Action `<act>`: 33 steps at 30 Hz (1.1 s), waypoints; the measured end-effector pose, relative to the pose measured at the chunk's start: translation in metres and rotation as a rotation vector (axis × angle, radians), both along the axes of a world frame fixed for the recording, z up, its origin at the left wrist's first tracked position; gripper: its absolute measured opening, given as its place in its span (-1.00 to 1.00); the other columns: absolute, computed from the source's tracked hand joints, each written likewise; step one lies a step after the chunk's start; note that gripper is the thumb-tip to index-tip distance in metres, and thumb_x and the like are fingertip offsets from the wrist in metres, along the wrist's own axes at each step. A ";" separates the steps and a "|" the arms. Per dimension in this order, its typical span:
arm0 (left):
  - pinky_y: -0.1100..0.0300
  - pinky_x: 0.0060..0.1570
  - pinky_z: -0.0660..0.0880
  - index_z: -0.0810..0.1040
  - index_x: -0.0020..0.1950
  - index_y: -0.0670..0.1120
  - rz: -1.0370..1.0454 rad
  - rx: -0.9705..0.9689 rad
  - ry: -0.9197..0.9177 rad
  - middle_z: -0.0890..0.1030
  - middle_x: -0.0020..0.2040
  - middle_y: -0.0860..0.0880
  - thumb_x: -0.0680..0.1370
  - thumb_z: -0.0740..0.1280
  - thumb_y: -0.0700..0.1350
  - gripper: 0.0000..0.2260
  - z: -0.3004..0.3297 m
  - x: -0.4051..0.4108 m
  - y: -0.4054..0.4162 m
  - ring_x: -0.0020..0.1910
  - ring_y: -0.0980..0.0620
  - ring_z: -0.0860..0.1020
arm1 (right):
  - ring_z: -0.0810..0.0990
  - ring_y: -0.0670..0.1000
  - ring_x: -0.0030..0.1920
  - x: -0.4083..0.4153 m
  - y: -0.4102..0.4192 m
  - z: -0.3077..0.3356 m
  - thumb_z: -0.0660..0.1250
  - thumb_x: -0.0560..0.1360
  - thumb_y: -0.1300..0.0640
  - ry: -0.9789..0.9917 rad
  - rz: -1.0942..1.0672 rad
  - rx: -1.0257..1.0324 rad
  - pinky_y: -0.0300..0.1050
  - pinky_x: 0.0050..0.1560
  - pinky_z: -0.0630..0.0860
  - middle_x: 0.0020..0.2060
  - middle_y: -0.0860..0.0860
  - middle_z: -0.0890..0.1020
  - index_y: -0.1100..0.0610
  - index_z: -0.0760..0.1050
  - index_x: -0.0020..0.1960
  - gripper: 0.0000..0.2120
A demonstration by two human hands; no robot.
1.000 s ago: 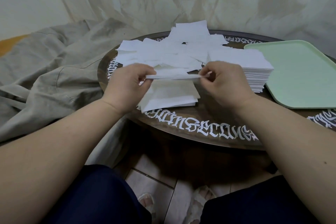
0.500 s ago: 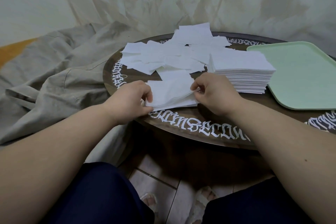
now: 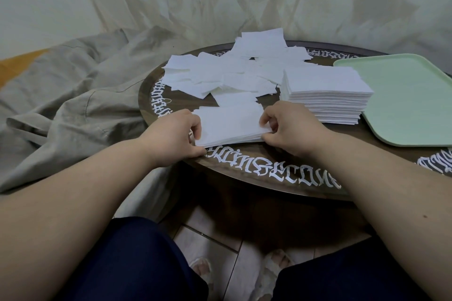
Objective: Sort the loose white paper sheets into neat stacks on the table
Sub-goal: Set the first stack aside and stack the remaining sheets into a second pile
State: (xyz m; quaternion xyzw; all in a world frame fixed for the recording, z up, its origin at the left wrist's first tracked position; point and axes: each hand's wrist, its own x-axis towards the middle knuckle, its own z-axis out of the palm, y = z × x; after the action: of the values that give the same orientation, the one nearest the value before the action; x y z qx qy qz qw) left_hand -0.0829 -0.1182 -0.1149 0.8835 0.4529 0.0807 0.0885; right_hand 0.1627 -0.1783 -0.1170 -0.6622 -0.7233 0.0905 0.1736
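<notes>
While both hands sit at the near edge of the round table (image 3: 269, 173), I see a small stack (image 3: 230, 124) of white sheets lying flat between them. My left hand (image 3: 171, 137) holds the stack's left edge, fingers curled over the top and thumb at the near corner. My right hand (image 3: 291, 127) pinches the right edge, fingertips on the top sheet and thumb at the near corner, so each grip is closed on that stack. Just beyond it, the loose sheets (image 3: 220, 73) lie scattered and overlapping across the far half of the table. A tall neat stack (image 3: 325, 90) stands to the right of them, just beside a pale green tray (image 3: 411, 95). Grey cloth (image 3: 73, 95) is bunched up left of the table.
</notes>
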 end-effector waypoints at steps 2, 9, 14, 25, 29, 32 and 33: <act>0.16 -0.13 0.41 0.38 -0.25 0.05 0.013 0.008 0.025 0.43 -0.18 0.09 0.33 0.52 0.07 -0.69 0.000 0.001 0.001 -0.19 0.08 0.47 | 0.49 -0.02 -0.07 0.001 0.000 0.001 0.41 0.40 0.07 -0.002 -0.020 -0.009 -0.19 -0.10 0.35 -0.14 -0.07 0.48 0.07 0.51 0.03 -0.77; 0.14 -0.12 0.40 0.37 -0.24 0.02 0.021 0.019 0.033 0.44 -0.18 0.07 0.33 0.52 0.08 -0.67 0.000 0.004 0.001 -0.18 0.04 0.46 | 0.52 0.00 -0.13 -0.002 -0.002 0.003 0.42 0.41 0.02 0.007 -0.027 0.001 -0.15 -0.13 0.42 -0.23 -0.05 0.56 0.05 0.45 -0.13 -0.82; 0.17 -0.20 0.34 0.33 -0.31 0.04 0.017 0.024 -0.035 0.43 -0.18 0.08 0.32 0.53 0.10 -0.63 0.002 0.007 -0.001 -0.25 0.09 0.43 | 0.53 0.00 -0.12 -0.003 -0.001 0.002 0.39 0.44 0.02 0.001 -0.028 0.027 -0.11 -0.09 0.46 -0.23 -0.06 0.56 0.05 0.47 -0.17 -0.86; 0.18 -0.19 0.30 0.33 -0.30 0.08 0.015 0.025 -0.003 0.38 -0.20 0.12 0.34 0.51 0.10 -0.66 0.000 0.008 0.000 -0.24 0.11 0.41 | 0.44 0.00 -0.11 -0.007 0.001 -0.002 0.43 0.38 -0.06 -0.071 0.021 0.008 -0.11 -0.11 0.38 -0.06 -0.07 0.39 0.00 0.41 -0.06 -0.74; 0.17 -0.18 0.33 0.38 -0.20 0.04 0.002 0.018 0.049 0.36 -0.13 0.11 0.34 0.50 0.08 -0.69 -0.001 0.011 -0.001 -0.19 0.06 0.44 | 0.44 0.01 -0.09 -0.010 0.002 -0.006 0.37 0.45 0.01 -0.095 0.033 0.011 -0.13 -0.13 0.34 -0.02 -0.04 0.43 0.04 0.45 0.00 -0.81; 0.16 -0.16 0.35 0.41 -0.18 0.02 0.003 0.043 0.033 0.40 -0.12 0.09 0.40 0.44 0.03 -0.78 0.000 0.011 -0.001 -0.16 0.03 0.47 | 0.44 -0.01 -0.09 -0.009 0.002 -0.004 0.32 0.49 0.03 -0.070 0.031 0.035 -0.14 -0.12 0.33 -0.06 -0.04 0.46 0.05 0.49 -0.01 -0.87; 0.16 -0.16 0.34 0.41 -0.19 0.02 0.009 0.053 0.013 0.41 -0.14 0.09 0.41 0.41 0.01 -0.81 0.000 0.011 -0.001 -0.16 0.03 0.47 | 0.45 -0.01 -0.08 -0.008 0.002 -0.003 0.31 0.50 0.03 -0.062 0.029 0.040 -0.13 -0.10 0.35 -0.08 -0.05 0.47 0.06 0.50 0.00 -0.87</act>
State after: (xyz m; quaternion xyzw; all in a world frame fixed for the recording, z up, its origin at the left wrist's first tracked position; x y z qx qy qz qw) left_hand -0.0721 -0.1191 -0.1144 0.8839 0.4553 0.0872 0.0614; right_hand 0.1549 -0.1763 -0.1198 -0.6504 -0.7397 0.0582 0.1629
